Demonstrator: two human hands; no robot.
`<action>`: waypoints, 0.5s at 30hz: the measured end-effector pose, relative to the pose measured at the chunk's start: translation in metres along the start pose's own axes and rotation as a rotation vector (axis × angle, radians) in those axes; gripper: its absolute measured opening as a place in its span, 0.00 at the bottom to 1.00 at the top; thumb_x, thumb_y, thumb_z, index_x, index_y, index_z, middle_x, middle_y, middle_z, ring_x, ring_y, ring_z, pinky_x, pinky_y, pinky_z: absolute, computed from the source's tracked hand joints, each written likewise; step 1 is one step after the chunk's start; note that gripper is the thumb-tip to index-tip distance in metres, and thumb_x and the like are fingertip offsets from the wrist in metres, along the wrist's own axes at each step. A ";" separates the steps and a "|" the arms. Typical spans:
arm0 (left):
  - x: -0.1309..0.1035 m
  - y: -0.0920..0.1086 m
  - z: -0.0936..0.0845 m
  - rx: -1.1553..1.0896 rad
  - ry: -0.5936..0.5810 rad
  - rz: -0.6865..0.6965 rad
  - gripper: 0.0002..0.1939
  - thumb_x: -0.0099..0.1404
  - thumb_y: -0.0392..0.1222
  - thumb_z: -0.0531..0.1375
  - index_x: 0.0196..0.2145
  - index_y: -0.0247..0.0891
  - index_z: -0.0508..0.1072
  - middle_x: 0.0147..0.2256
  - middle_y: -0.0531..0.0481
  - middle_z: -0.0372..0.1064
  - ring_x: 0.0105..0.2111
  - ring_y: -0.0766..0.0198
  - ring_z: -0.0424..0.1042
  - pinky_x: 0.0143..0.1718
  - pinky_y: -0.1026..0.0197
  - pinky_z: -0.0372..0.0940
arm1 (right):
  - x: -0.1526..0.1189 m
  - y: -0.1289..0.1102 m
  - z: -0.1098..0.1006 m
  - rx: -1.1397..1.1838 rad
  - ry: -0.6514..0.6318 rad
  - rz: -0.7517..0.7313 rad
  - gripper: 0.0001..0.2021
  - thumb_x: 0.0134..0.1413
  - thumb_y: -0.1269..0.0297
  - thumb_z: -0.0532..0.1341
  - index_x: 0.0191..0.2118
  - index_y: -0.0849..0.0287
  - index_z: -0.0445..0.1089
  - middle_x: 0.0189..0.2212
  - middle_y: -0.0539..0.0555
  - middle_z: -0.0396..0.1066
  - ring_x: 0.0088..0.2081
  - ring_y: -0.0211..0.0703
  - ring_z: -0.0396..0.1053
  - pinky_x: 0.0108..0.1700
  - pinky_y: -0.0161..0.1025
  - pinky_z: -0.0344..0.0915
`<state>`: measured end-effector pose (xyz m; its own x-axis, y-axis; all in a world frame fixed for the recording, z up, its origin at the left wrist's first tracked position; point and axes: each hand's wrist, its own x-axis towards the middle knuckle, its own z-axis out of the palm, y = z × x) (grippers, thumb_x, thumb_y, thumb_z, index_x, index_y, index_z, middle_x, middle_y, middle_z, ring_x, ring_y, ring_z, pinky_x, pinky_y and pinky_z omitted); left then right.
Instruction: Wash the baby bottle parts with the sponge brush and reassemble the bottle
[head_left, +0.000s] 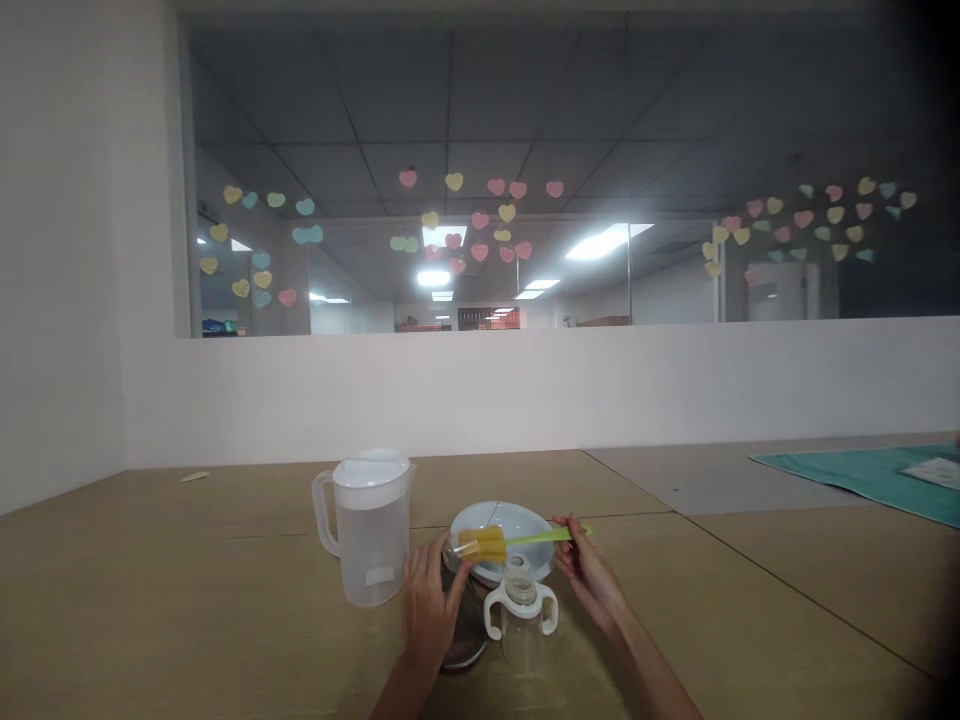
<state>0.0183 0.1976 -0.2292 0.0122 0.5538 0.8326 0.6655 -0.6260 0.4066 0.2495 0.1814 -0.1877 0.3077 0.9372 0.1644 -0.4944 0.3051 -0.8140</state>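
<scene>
My left hand [433, 597] is closed round a small clear cup-like piece [453, 549], held sideways above a dark round tray [466, 630]. The yellow head of a brush [484, 544] reaches into or against its opening. Its green handle is pinched in my right hand [589, 572]. Both are over the near side of a white bowl [501, 515]. Just in front of the bowl stands a clear bottle [523, 640] with white side handles, upright and touched by neither hand.
A lidded translucent pitcher [375, 545] stands left of my left hand. On the right of the table [225, 620] lies a teal cloth [862, 475]. A small flat pale piece [195, 477] is at the back left, near the white wall.
</scene>
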 end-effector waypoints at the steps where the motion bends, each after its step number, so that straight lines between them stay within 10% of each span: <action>1: 0.001 -0.001 0.001 0.023 0.031 0.005 0.16 0.65 0.45 0.52 0.49 0.38 0.65 0.44 0.44 0.66 0.45 0.55 0.64 0.47 0.52 0.59 | 0.002 0.000 -0.003 0.023 0.056 -0.029 0.23 0.36 0.48 0.67 0.35 0.61 0.68 0.14 0.42 0.53 0.16 0.27 0.48 0.16 0.26 0.46; 9: -0.003 -0.005 0.004 0.139 -0.126 -0.076 0.22 0.55 0.27 0.52 0.46 0.42 0.68 0.44 0.47 0.64 0.47 0.55 0.61 0.49 0.53 0.54 | 0.008 -0.004 -0.015 -0.259 0.496 -0.315 0.27 0.39 0.40 0.59 0.32 0.63 0.70 0.13 0.42 0.51 0.17 0.30 0.49 0.18 0.30 0.47; 15: -0.002 -0.003 0.004 0.152 -0.289 -0.208 0.24 0.53 0.31 0.55 0.50 0.42 0.65 0.45 0.48 0.66 0.47 0.54 0.61 0.49 0.54 0.51 | 0.007 0.003 -0.013 -0.756 0.480 -0.498 0.33 0.39 0.35 0.54 0.29 0.66 0.74 0.14 0.51 0.63 0.21 0.40 0.60 0.24 0.35 0.54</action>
<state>0.0193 0.2001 -0.2333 0.0604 0.8059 0.5889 0.7789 -0.4070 0.4771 0.2603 0.1867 -0.1963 0.7127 0.5160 0.4752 0.3699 0.2991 -0.8796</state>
